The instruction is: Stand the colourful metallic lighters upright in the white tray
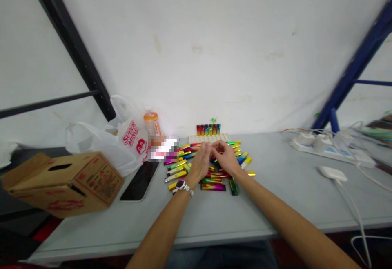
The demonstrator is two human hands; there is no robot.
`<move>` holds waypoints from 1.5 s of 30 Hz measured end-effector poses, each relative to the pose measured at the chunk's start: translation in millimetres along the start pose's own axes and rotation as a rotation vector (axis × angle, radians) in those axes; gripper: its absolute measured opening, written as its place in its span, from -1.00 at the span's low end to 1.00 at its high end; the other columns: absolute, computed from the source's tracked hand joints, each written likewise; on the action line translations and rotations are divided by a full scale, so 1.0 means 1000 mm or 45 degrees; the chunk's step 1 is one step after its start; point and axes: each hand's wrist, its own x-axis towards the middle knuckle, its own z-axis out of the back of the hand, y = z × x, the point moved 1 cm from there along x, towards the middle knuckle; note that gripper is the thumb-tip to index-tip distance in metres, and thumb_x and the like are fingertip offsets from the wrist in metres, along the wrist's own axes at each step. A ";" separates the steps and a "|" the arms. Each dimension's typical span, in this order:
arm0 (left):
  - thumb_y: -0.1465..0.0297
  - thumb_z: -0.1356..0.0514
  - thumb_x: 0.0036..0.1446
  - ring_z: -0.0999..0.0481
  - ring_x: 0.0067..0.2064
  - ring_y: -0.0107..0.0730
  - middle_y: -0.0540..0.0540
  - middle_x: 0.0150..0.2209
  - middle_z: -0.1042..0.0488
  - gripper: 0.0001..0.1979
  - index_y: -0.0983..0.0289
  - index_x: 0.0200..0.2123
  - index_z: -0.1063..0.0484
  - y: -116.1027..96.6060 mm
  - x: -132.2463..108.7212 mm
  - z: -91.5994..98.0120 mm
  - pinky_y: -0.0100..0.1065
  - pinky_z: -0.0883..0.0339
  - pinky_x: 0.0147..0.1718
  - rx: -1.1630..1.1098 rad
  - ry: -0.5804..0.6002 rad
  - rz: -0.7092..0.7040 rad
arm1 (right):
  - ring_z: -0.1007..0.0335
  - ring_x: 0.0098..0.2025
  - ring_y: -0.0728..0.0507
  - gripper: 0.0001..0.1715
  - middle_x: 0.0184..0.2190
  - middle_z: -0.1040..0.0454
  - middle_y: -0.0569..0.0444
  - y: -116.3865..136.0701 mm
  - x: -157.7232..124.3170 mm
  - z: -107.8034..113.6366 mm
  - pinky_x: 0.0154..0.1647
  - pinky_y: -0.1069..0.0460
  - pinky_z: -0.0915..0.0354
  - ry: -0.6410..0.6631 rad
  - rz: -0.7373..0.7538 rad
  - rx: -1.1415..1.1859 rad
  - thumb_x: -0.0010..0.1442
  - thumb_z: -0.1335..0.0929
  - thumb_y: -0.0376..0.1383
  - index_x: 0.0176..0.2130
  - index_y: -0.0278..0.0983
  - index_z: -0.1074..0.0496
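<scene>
My left hand (200,163) and my right hand (226,155) meet at the fingertips above a spread of colourful shiny lighters (213,187). The fingers of both are closed, and whatever lies between them is hidden. On my left wrist is a silver watch (181,185). Just beyond my fingers, a pale tray with holes (226,137) lies near the wall. Several metallic lighters (208,130) stand upright in a row along its back. The loose ones lie flat at many angles, partly covered by my hands.
Left of the lighters are a black phone (139,181), a cardboard box (88,183), a white plastic bag (102,142) and an orange-capped bottle (152,125). On the right, a power strip (333,150) and a white charger (333,174) trail cables. A wall (220,56) closes off the back.
</scene>
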 end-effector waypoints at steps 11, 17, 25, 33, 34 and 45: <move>0.14 0.23 0.38 -0.33 0.19 -0.24 0.20 0.14 -0.38 -0.52 0.24 0.13 -0.26 0.002 0.004 0.008 -0.18 -0.12 0.20 0.118 -0.057 -0.008 | -0.48 -0.48 -0.11 -0.52 -0.48 -0.53 0.08 0.001 0.008 0.003 -0.38 -0.04 -0.45 0.005 -0.218 0.340 -0.11 -0.52 -0.02 -0.29 -0.29 -0.46; 0.38 0.01 0.29 -0.46 -0.10 -0.16 0.21 -0.19 -0.51 -0.75 0.29 -0.22 -0.46 0.019 0.018 0.044 -0.16 -0.26 -0.02 0.733 -0.084 0.017 | -0.51 -0.38 -0.11 -0.60 -0.42 -0.55 0.04 -0.003 0.049 0.012 -0.26 -0.05 -0.45 -0.031 0.052 0.205 0.02 -0.47 -0.09 -0.23 -0.29 -0.44; 0.39 -0.18 0.12 -0.38 0.03 0.00 0.21 -0.09 -0.49 -0.80 0.24 -0.19 -0.54 0.026 0.011 0.051 -0.07 -0.18 0.01 1.106 0.072 0.154 | -0.44 -0.42 -0.06 -0.88 -0.46 -0.54 0.06 -0.019 0.128 -0.028 -0.32 0.05 -0.31 0.222 0.349 -0.544 0.13 -0.34 -0.37 -0.28 -0.31 -0.48; 0.41 -0.22 0.05 -0.35 0.06 -0.02 0.25 -0.05 -0.48 -0.74 0.25 -0.15 -0.55 0.026 0.011 0.048 -0.10 -0.16 0.01 1.131 0.128 0.156 | -0.40 -0.42 -0.05 -0.78 -0.44 -0.55 0.04 -0.028 0.157 -0.058 -0.33 0.08 -0.25 0.446 0.384 -0.878 0.06 -0.32 -0.52 -0.31 -0.34 -0.53; 0.42 -0.22 0.04 -0.34 0.06 -0.02 0.25 -0.05 -0.48 -0.73 0.25 -0.15 -0.55 0.026 0.011 0.048 -0.10 -0.16 0.01 1.127 0.129 0.156 | -0.39 -0.42 -0.06 -0.76 -0.44 -0.55 0.04 -0.028 0.159 -0.059 -0.32 0.08 -0.25 0.463 0.375 -0.913 0.05 -0.32 -0.53 -0.30 -0.34 -0.54; 0.41 -0.22 0.09 -0.36 0.03 -0.04 0.19 -0.09 -0.47 -0.82 0.21 -0.21 -0.56 0.029 0.014 0.044 -0.09 -0.14 0.03 1.041 0.081 0.050 | -0.28 0.05 -0.29 -0.58 0.02 -0.26 -0.20 -0.015 0.148 -0.057 0.06 -0.13 -0.20 0.504 0.374 -1.492 0.30 -0.25 -0.23 0.08 -0.23 -0.50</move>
